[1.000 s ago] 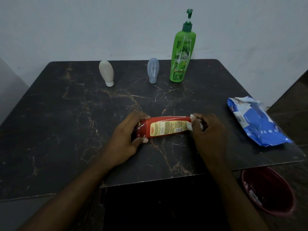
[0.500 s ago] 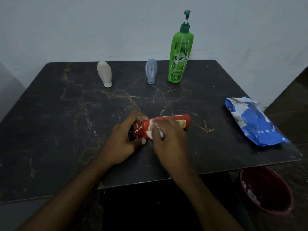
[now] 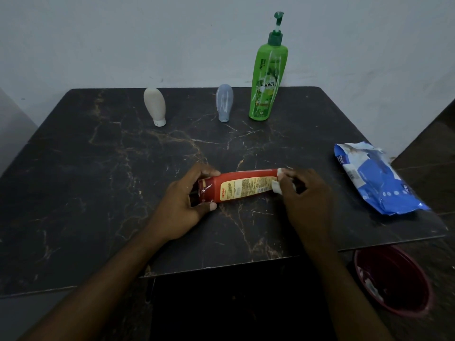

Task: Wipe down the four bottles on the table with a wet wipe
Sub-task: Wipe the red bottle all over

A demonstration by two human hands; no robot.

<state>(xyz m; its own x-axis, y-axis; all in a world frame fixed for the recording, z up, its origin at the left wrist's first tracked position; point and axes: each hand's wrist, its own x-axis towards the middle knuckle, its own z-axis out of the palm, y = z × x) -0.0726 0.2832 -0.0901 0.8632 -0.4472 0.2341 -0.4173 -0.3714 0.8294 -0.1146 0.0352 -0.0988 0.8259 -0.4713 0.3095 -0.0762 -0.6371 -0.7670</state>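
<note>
A red bottle (image 3: 242, 187) with a yellow label lies on its side near the middle of the dark marble table (image 3: 98, 183). My left hand (image 3: 183, 205) grips its capped left end. My right hand (image 3: 304, 195) is closed on a white wet wipe (image 3: 277, 189) pressed against the bottle's right end. Along the back edge stand a beige bottle (image 3: 155, 105), a pale blue bottle (image 3: 224, 102) and a tall green pump bottle (image 3: 268, 77), all upright.
A blue wet-wipe pack (image 3: 376, 178) lies at the table's right edge. A dark red bin (image 3: 394, 279) holding some used wipes sits on the floor below the front right corner. A pale wall rises right behind the table.
My right hand slid the wipe from the right end to the left part of the red bottle, then back to the right end. My left hand kept its hold.
</note>
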